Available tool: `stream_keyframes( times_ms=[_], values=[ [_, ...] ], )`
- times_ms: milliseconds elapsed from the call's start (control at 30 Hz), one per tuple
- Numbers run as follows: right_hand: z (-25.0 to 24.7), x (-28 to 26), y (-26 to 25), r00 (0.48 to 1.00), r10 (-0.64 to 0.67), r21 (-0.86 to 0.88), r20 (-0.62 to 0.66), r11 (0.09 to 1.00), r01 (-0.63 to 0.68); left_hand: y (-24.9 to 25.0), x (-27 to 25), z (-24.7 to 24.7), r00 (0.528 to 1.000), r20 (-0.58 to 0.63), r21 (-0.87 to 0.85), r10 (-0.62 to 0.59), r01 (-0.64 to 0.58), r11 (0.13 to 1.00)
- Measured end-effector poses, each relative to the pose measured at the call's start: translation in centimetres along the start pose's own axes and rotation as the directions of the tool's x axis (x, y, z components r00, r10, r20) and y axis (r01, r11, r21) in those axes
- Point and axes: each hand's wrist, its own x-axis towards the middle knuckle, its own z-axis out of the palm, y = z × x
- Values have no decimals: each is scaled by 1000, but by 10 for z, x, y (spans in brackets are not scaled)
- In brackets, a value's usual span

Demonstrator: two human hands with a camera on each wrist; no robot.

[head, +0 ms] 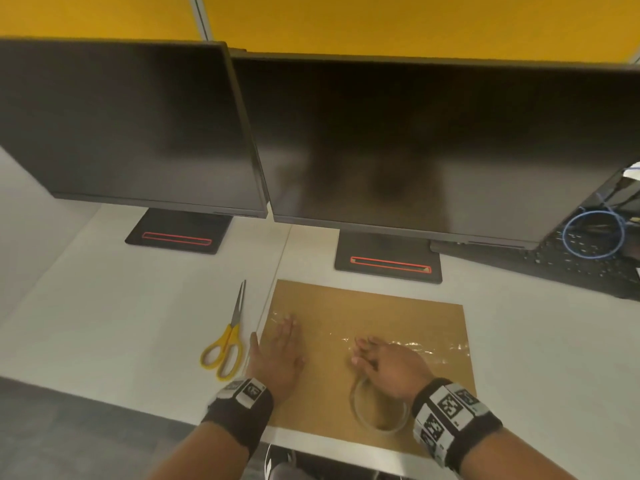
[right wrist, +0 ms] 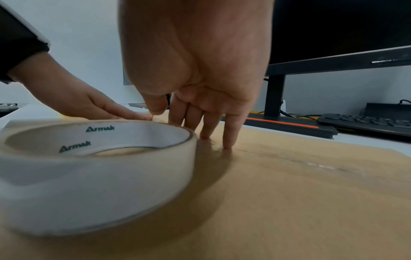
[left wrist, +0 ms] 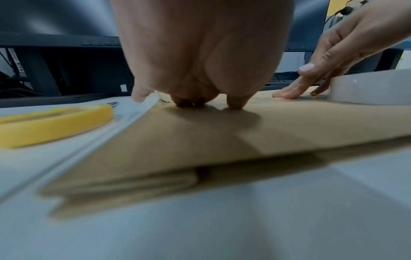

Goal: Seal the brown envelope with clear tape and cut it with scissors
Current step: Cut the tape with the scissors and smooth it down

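Note:
A brown envelope (head: 374,313) lies flat on the white desk, with a shiny strip of clear tape (head: 415,346) running across it from left to right. My left hand (head: 282,351) lies flat on the envelope's left end, fingers straight and pressing on the tape. My right hand (head: 384,362) presses the strip near the middle with straight fingertips (right wrist: 227,144). A clear tape roll (right wrist: 93,168) lies flat on the envelope just under my right wrist. Yellow-handled scissors (head: 227,341) lie closed on the desk to the left of the envelope.
Two dark monitors (head: 415,143) on black stands (head: 388,261) stand close behind the envelope. A black keyboard (head: 588,265) and a blue cable coil (head: 594,233) sit at the back right. The desk's front edge (head: 104,396) runs just below my wrists.

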Motion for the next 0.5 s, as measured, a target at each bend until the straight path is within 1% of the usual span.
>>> stream_keyframes(
  times_ms=[133,267,367,500],
  values=[
    [9,6,5,999,32,15,-31,999,-32,3,-1,-2,999,5,-25,-35,35,999],
    [12,7,8,999,0,36,-38,999,1,-2,3,-3,1000,9,-25,-20,20,999],
    [12,5,9,999,4,60,-45,998,-1,-4,6,-8,1000,28,-72,-7,9,997],
    [11,6,12,999,6,60,-43,998,-3,-11,12,-10,1000,-21,-96,-16,14,995]
  ],
)
